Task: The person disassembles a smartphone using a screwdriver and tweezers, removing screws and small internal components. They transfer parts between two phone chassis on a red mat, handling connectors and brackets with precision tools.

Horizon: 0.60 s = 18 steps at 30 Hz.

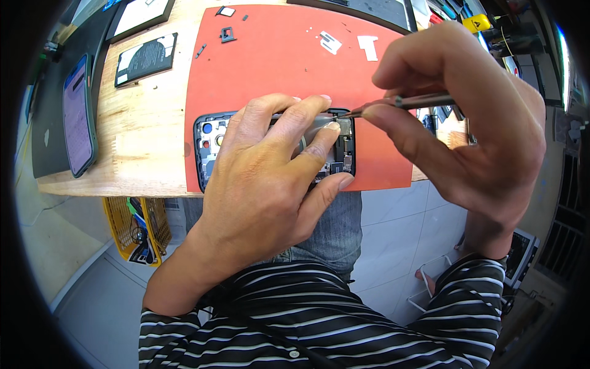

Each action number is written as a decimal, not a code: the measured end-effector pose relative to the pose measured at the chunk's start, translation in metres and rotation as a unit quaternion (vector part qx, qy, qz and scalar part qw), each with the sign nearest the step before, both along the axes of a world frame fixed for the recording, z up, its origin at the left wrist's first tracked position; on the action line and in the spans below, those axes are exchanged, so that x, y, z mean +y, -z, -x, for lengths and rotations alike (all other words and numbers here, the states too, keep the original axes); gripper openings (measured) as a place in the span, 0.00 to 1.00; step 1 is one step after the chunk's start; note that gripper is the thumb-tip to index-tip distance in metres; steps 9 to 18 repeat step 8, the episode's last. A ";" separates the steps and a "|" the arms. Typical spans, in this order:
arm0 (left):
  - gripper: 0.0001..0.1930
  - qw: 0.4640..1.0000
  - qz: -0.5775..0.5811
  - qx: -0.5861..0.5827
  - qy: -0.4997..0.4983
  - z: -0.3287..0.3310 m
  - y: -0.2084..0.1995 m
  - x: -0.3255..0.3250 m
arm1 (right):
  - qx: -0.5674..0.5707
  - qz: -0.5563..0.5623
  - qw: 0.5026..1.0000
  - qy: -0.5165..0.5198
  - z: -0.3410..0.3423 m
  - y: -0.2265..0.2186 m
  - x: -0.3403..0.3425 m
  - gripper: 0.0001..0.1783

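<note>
An opened phone with its inner parts bare lies sideways on a red-orange mat. Over its middle rests my left hand, fingers curled to the far edge and thumb at the near edge, gripping the phone. Something translucent and greyish shows between those fingers; its kind is unclear. My right hand pinches slim pointed metal tweezers between thumb and fingers. Their tip meets the phone's far edge near its right end, close to my left fingertips. My palm hides much of the phone's middle.
Small phone parts, including a SIM tray and white stickers, lie on the mat. To its left are a black battery and another phone with a lit screen. A yellow basket stands below the table's near edge.
</note>
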State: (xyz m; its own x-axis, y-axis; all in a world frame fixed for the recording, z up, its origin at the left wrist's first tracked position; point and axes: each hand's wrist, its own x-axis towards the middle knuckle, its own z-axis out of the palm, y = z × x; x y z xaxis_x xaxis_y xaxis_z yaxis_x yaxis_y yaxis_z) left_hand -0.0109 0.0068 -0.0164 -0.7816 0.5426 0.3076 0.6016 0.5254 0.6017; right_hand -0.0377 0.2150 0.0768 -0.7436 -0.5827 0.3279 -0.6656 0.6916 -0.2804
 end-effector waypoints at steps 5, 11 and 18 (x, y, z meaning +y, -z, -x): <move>0.22 1.000 -0.003 0.001 0.000 -0.001 0.000 -0.001 | 0.009 -0.014 1.000 -0.002 0.007 -0.005 -0.007 0.15; 0.23 1.000 -0.010 -0.008 -0.005 -0.002 -0.004 0.001 | 0.008 -0.007 1.000 0.008 0.007 -0.007 -0.008 0.16; 0.23 1.000 -0.010 -0.008 -0.005 -0.002 -0.004 0.001 | 0.008 -0.007 1.000 0.008 0.007 -0.007 -0.008 0.16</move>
